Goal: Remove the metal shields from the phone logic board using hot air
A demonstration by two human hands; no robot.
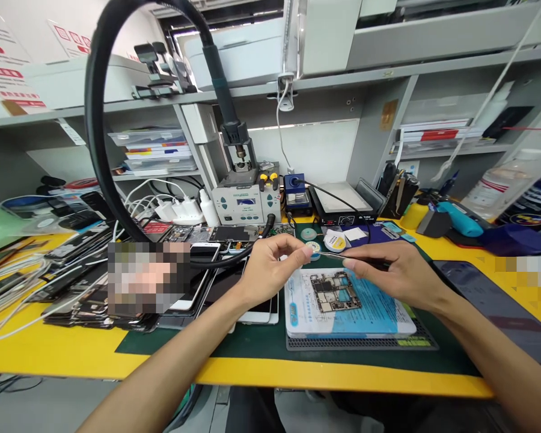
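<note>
Left hand (270, 269) and right hand (401, 275) are being held up close together, fingertips facing inward. In the right hand a slim tool (332, 255) is being gripped between thumb and curled fingers, its thin end being aimed at the left fingertips. On the left, thumb and forefinger are being bent nearly together beside a small round tub (314, 248); whether the tub is being pinched or is merely lying behind them cannot be told. The tool is being judged light, stiff and smooth, best gripped along its shank, back from the tip. The tub is being judged light and rigid, its curved rim probably slippery, best taken across opposite sides. Both forearms are being extended over the near edge of the table (342, 376), slanting inward from the lower corners, with the wrists being raised. Below the hands, a bare circuit board (327, 287) is being supported flat by a blue-and-white pack (379, 319) above a green mat (234, 346). The board is being judged thin, stiff and fragile, fit to be taken only by its edges. Behind, a white-and-yellow disc (335, 240) is being seen just beyond the tool.
</note>
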